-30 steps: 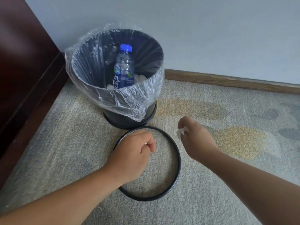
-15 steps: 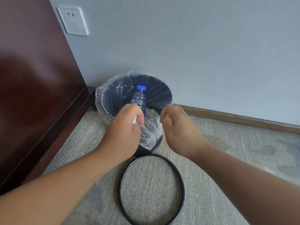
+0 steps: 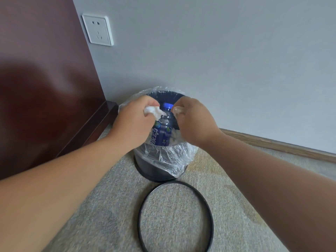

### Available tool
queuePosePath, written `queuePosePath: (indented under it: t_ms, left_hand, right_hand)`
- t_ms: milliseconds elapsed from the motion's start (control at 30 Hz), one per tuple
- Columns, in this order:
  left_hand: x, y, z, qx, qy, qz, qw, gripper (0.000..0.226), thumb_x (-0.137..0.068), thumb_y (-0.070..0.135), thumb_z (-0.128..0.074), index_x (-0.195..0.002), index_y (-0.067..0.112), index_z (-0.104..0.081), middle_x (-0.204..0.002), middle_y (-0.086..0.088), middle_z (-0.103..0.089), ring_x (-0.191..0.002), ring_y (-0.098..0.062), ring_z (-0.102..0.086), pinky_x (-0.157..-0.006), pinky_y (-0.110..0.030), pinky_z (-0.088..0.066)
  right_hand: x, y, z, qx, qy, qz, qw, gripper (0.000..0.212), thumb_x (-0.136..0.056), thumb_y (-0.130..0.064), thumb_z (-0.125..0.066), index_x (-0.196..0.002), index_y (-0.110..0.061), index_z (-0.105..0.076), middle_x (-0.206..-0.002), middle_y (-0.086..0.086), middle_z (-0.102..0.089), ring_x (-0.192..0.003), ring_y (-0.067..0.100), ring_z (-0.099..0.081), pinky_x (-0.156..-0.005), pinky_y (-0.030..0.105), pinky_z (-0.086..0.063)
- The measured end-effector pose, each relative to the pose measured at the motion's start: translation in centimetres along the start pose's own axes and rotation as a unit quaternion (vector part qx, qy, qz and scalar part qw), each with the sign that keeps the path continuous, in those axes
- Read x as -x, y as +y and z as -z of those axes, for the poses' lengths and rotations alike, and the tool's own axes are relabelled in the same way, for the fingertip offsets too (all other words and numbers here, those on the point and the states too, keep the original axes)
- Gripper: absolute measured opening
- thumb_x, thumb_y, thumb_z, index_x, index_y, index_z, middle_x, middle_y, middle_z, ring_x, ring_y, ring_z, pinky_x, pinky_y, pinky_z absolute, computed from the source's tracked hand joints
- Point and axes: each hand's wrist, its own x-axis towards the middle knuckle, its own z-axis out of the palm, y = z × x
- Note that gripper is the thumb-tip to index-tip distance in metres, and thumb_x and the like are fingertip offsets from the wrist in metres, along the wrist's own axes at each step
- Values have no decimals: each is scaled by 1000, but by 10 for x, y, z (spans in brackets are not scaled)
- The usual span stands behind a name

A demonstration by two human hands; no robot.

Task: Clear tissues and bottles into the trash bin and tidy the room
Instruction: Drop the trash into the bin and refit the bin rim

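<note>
While both hands hung over the mouth of the trash bin point(image 3: 151, 169), each had its fingers curled round a scrap of white paper. The left hand point(image 3: 134, 122) pinched a crumpled tissue point(image 3: 152, 110) that stuck out past its fingertips above the bin's left rim. The right hand point(image 3: 194, 120) gripped a smaller tissue point(image 3: 177, 110), mostly hidden in the fist, above the right rim. Between the two hands a narrow gap stayed open, and through it showed a bottle point(image 3: 161, 132) with a blue cap, standing upright inside the bin with white paper beside its base.

A clear plastic bag point(image 3: 174, 158) lined the bin and was folded loosely over its near edge, hanging down the outside wall. The bin stood on the carpet point(image 3: 109, 206) in a corner, close to the grey wall point(image 3: 218, 60) behind it and near the foot of a dark wooden cabinet point(image 3: 45, 79) on the left, so that room was tight on those two sides. A wall socket point(image 3: 97, 30) sat high up beside the cabinet's edge. A wooden baseboard point(image 3: 281, 145) ran along the wall to the right, with open carpet in front of it. Just in front of the bin a black ring point(image 3: 174, 182) lay flat on the carpet, its far edge almost touching the bin's base, between the two forearms.
</note>
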Motion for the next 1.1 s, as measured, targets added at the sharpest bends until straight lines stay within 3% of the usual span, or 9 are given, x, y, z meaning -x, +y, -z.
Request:
queuePosePath:
  t_ms: [67,133,233,433,600,700,867,1100]
  left_hand:
    - [-3,-4,-2,2,-21,4,1000,38,-89,9,-51,-122,25,-59,-113,6,-63,-97,-12,-56,-78,-22,-40]
    - [-5,-7,-3,38,-27,15,999,45,-88,8,-54,-131,23,-54,-129,4,-58,-117,-10,-53,-100,-26,-40]
    - [-6,-11,-2,56,9,12,998,41,-88,10,-56,-127,22,-56,-128,6,-58,-120,-7,-51,-105,-29,-39]
    - [20,-16,1,75,9,-5,997,29,-88,8,-56,-104,32,-59,-112,15,-61,-107,0,-56,-88,-11,-39]
    - [51,-5,3,103,-4,3,995,31,-89,8,-55,-101,35,-61,-109,18,-61,-105,8,-55,-84,-4,-39]
    - [76,2,3,119,-23,5,993,31,-89,8,-56,-100,37,-62,-107,20,-60,-102,13,-54,-79,3,-36]
    - [120,1,-1,130,-75,7,989,32,-89,9,-56,-98,39,-61,-106,21,-61,-103,11,-55,-82,1,-36]
    - [175,-30,-29,87,-159,35,983,31,-90,14,-55,-101,43,-56,-104,24,-58,-106,11,-51,-85,0,-36]
  right_hand:
    - [-8,1,-5,-4,-4,-13,1000,12,-94,-20,-50,-102,-23,-58,-98,0,-57,-78,12,-55,-57,20,-36]
    - [-10,2,-8,-16,-23,-34,999,35,-90,-33,-58,-124,-24,-54,-121,4,-52,-100,19,-55,-78,27,-43]
    - [-3,7,-8,-25,-24,-56,998,58,-88,-50,-56,-138,-23,-42,-135,5,-41,-119,25,-48,-102,42,-40]
    - [25,23,3,-9,-2,-50,999,46,-93,-46,-47,-132,-22,-48,-130,1,-49,-106,13,-52,-92,29,-39]
    - [56,30,13,-12,9,-54,998,37,-92,-42,-48,-123,-23,-53,-122,-2,-53,-102,6,-53,-87,23,-39]
    - [83,33,16,-11,4,-60,998,34,-92,-44,-47,-121,-26,-53,-120,-6,-54,-101,4,-53,-87,27,-45]
    - [127,42,15,-26,-20,-84,996,34,-91,-45,-46,-120,-28,-54,-119,-10,-55,-103,3,-54,-90,34,-49]
    - [171,70,-5,-23,-60,-129,990,35,-91,-45,-49,-121,-27,-53,-119,-11,-55,-102,3,-55,-87,29,-49]
